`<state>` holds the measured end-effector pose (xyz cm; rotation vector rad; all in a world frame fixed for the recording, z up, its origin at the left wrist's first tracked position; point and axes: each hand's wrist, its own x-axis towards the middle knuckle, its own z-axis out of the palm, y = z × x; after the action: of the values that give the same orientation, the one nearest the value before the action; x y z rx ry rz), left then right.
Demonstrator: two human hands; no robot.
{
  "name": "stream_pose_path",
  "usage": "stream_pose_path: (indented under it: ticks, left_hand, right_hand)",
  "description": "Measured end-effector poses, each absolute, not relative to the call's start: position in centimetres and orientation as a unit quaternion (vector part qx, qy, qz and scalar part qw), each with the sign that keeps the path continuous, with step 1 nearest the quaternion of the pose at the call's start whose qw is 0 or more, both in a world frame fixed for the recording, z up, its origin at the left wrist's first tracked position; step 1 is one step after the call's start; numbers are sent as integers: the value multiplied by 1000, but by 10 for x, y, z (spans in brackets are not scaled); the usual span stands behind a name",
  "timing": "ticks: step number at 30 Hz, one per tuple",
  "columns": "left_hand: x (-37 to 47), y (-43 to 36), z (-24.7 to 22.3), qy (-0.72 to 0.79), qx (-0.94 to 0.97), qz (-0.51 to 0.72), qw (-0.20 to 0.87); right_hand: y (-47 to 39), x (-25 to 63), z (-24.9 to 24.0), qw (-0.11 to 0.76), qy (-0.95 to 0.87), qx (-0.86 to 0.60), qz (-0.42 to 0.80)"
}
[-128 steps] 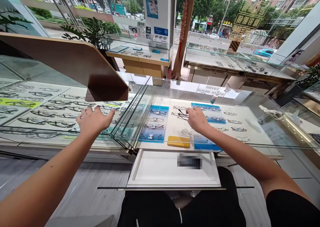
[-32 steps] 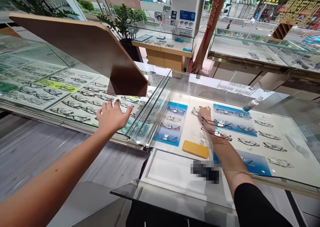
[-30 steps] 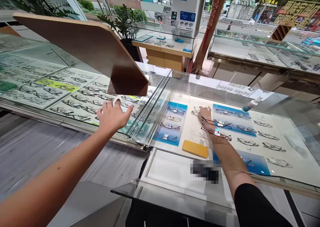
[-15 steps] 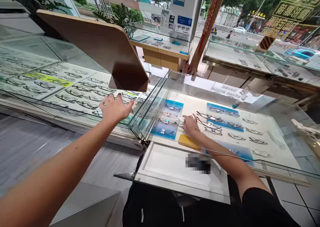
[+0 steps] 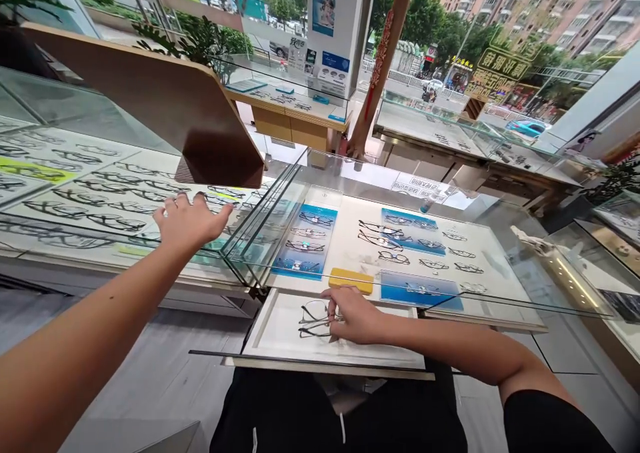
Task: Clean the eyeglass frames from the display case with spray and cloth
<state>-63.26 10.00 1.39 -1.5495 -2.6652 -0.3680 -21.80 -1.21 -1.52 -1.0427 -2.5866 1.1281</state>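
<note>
My right hand [image 5: 353, 314] is closed on a pair of thin dark-framed eyeglasses [image 5: 314, 312], over the white open drawer [image 5: 395, 354] in front of me. The fingers partly hide the glasses. My left hand [image 5: 190, 221], fingers spread, lies on or just above the glass counter at left, in front of a brown board on a stand [image 5: 220, 163]. Beyond my right hand, a yellow block [image 5: 351, 281] sits in the glass display case [image 5: 345, 206]. Several eyeglasses [image 5: 394, 258] lie around it, some on blue cards [image 5: 323, 274].
Rows of eyeglasses [image 5: 113, 221] fill the left glass case. A glass edge [image 5: 300, 360] runs along the drawer's front. A wooden post [image 5: 383, 60] rises behind the case. More display cases [image 5: 435, 130] line the window.
My right hand has come out of the display area toward me and is now over the drawer with eyeglasses. The left hand stays spread near the board. The view has shifted right.
</note>
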Motion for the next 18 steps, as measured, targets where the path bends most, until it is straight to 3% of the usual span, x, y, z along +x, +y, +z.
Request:
stream_pose_path:
  ticks: [10, 14, 18]
  left_hand:
    - [-630, 99, 18, -860, -497, -113, 30]
    - [-631, 99, 18, -859, -500, -107, 27]
    - [-631, 99, 19, -860, -499, -104, 21]
  right_hand:
    - [-21, -191, 93, 200, -856, -314, 360]
    - [45, -178, 130, 249, -861, -365, 251]
    - [142, -165, 130, 247, -856, -446, 89]
